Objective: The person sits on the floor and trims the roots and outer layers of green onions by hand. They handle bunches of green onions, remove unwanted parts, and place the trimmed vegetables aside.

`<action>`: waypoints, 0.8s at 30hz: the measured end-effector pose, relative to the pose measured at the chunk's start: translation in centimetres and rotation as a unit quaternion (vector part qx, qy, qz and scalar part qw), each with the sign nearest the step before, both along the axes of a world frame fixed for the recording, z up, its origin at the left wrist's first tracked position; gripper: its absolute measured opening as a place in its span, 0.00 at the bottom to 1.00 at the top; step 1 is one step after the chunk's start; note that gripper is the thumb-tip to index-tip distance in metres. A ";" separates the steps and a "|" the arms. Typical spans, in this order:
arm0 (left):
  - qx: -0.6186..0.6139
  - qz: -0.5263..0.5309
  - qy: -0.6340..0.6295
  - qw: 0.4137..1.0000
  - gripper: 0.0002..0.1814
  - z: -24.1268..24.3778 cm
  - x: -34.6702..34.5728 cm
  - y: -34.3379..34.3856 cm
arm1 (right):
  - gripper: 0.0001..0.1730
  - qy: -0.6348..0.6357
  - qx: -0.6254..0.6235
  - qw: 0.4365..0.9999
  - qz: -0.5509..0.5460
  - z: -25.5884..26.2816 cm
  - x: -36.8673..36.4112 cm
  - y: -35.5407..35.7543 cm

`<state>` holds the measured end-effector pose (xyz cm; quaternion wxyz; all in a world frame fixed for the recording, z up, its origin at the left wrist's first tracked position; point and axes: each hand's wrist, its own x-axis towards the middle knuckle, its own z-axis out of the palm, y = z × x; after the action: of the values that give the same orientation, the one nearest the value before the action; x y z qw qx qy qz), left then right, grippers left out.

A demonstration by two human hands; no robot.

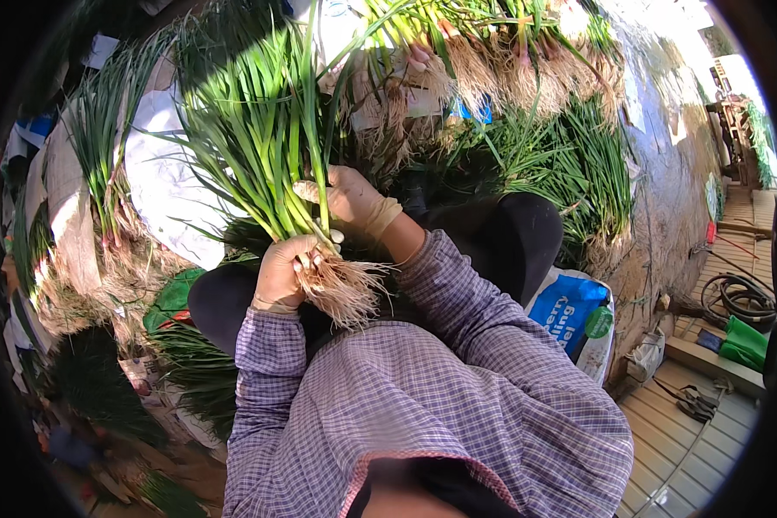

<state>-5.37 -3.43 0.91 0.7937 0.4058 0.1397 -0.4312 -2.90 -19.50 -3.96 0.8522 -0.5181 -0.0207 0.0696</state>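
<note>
My gloved left hand (281,272) is wrapped around the lower stems of a bunch of green garlic plants (265,142). Their long leaves fan up and away from me, and the pale, stringy roots (343,288) hang out past my left fingers towards my lap. On the right side of the same bunch, my gloved right hand (349,197) has its fingers around a single stalk (322,188), slightly apart from the rest. Small whitish bulbs show between the two hands, just above the roots.
More rooted plants (531,65) lie beyond my hands, with a leafy heap (576,168) at right. Other bunches (107,168) rest on white sacking (162,168) at left. A blue-and-white printed bag (566,317) sits by my knee. Farther right are a coiled hose (738,298) and green cloth (744,343).
</note>
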 end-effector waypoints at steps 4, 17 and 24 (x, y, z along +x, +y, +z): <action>0.028 0.034 -0.011 0.999 0.16 1.2 -0.5 0.0 | 0.10 -0.031 -0.121 0.991 0.036 0.9 -0.4 -0.9; -0.219 0.133 -0.119 0.959 0.27 6.0 2.6 -2.0 | 0.25 0.033 -0.638 0.764 -0.093 13.7 -4.1 -11.4; -0.204 0.120 -0.046 0.970 0.20 2.3 4.2 -6.1 | 0.16 -0.117 -0.621 0.752 -0.190 10.6 1.6 -14.9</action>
<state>-1.20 -9.52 3.23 0.9113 0.2352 0.0596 -0.3327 -1.28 -34.35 6.63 0.3295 -0.9307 0.0264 -0.1568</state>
